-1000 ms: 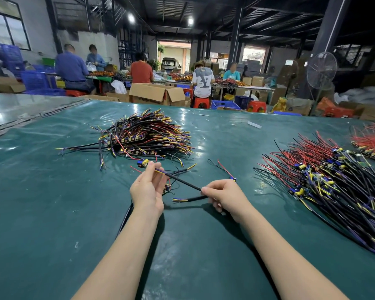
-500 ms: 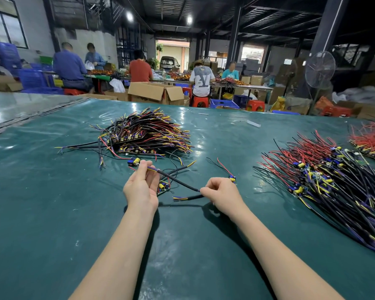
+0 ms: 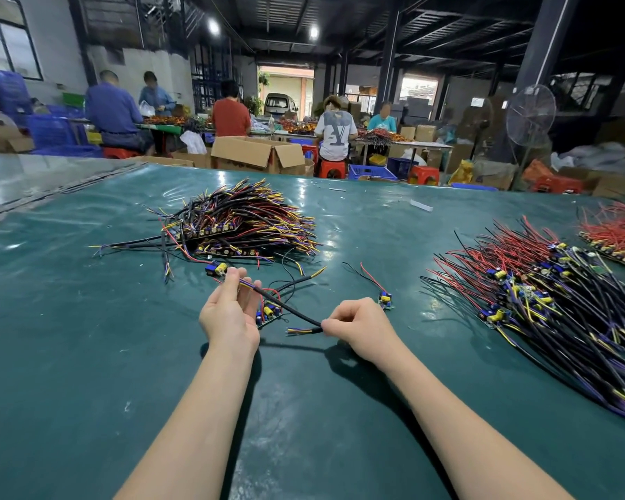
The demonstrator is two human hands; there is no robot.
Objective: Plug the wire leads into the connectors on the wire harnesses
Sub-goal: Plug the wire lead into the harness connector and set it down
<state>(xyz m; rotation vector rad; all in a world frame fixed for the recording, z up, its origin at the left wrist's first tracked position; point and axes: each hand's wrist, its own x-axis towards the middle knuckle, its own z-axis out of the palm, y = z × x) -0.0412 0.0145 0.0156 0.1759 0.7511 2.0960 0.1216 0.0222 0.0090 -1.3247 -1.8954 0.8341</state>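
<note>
A green table [image 3: 69,355] carries the wire work. At the left, a left pile [image 3: 239,221] of black, red, yellow and purple harnesses is heaped, with rows of small boards showing within it. Just in front of it, the left hand [image 3: 230,312] is raised above the table with its fingers upright. A black cable [image 3: 285,309] is pinched between its thumb and fingers where the purple and yellow leads [image 3: 246,282] leave the sheath. A board [image 3: 218,269] with a yellow part is seen at the fingertips, clear of the table; whether it is joined to those leads cannot be told. A second board [image 3: 269,312] is laid on the table just right of the left hand, beneath the cable. The cable is run down and rightward to the right hand [image 3: 358,328], where it is gripped between the thumb and curled fingers. Short free leads [image 3: 296,330] are left protruding from that grip toward the left. A third board [image 3: 385,300], with one red and one black wire, is laid just beyond the right hand. Well apart to the right, a right pile [image 3: 542,301] of harnesses is spread, and a red pile [image 3: 617,232] is laid at the far right edge. Beyond the table, a box [image 3: 257,153] and a fan [image 3: 530,115] are seen.
</note>
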